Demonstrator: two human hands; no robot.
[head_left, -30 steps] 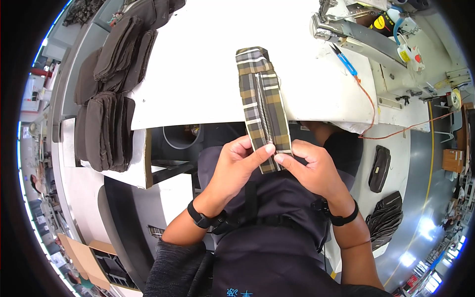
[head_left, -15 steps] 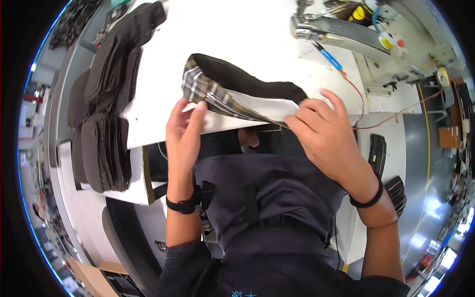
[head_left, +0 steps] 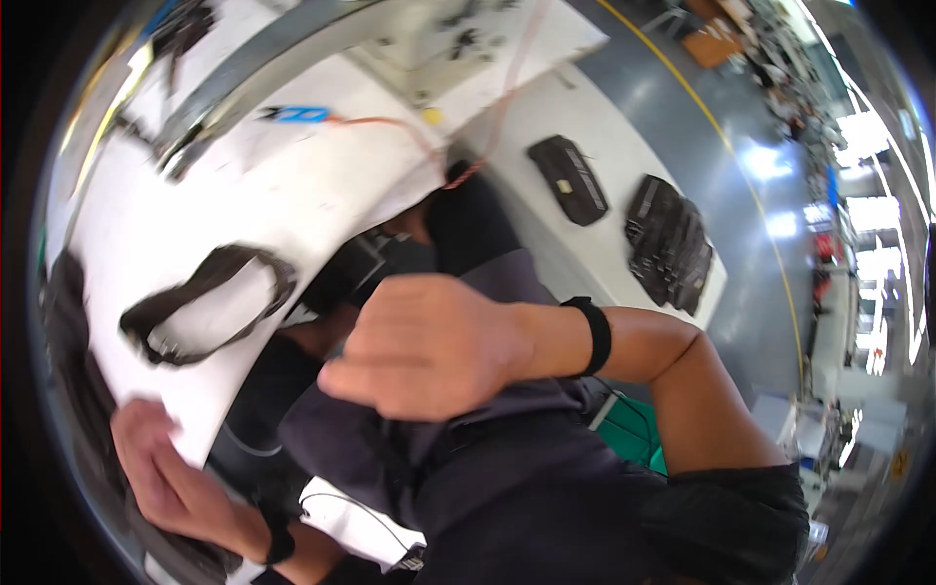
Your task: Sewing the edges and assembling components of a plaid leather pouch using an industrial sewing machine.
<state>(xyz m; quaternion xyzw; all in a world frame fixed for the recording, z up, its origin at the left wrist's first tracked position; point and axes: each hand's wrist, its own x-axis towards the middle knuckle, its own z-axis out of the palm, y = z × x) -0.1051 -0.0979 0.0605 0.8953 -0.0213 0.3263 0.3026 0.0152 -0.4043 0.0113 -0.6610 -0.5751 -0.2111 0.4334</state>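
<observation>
A closed loop of dark fabric (head_left: 200, 277) lies on the white table with neither hand on it. Its plaid side, plain in the earlier frame, hardly shows now. Just below the loop, near the table's edge, my left hand (head_left: 161, 463) is blurred, its fingers apart and nothing visible in them. My right hand (head_left: 429, 346) is over my lap, back of the hand up and fingers curled under. Whatever the right fingers may hold is hidden.
Blue-handled thread snips (head_left: 297, 115) lie on the table by an orange cord (head_left: 405, 129). A grey machine arm (head_left: 263, 60) crosses the upper left. On the right-hand side table (head_left: 595, 263) are a dark flat piece (head_left: 568, 180) and a dark pile (head_left: 668, 244).
Both hands have let go of the fabric loop, which now rests on the table. My view has swung to the right, and my right hand has drawn back over my lap.
</observation>
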